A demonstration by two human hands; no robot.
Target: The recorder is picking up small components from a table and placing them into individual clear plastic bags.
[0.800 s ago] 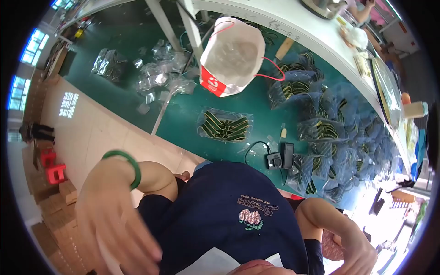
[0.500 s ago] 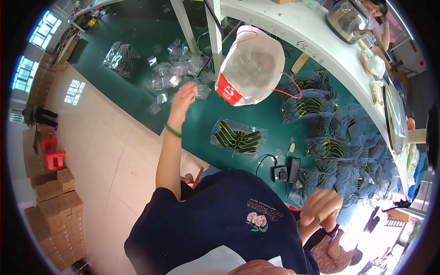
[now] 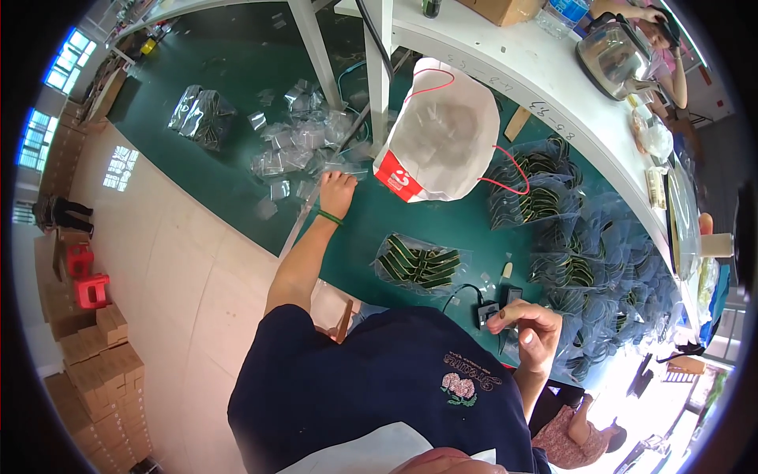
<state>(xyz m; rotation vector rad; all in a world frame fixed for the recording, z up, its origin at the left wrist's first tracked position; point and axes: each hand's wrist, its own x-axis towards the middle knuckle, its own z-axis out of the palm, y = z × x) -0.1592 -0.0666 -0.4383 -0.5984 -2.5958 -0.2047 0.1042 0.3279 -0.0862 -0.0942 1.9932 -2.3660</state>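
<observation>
The left hand (image 3: 338,192), which a moment ago hung raised in the air, is now down at the near right edge of the scattered heap of small, clear plastic packets (image 3: 304,142) on the green-topped bench (image 3: 229,175). This puts the work at the heap. Its fingers bend over the packets there, but I cannot tell whether that grip pinches one. The right hand (image 3: 537,328) has shifted far, over beside the small black boxy device (image 3: 487,314); its grip is loosely curled, thumb apart from forefinger, apparently holding nothing. The flat, clear plastic pack of dark green, gold-edged strips (image 3: 420,265) still lies between the hands, touched by neither.
</observation>
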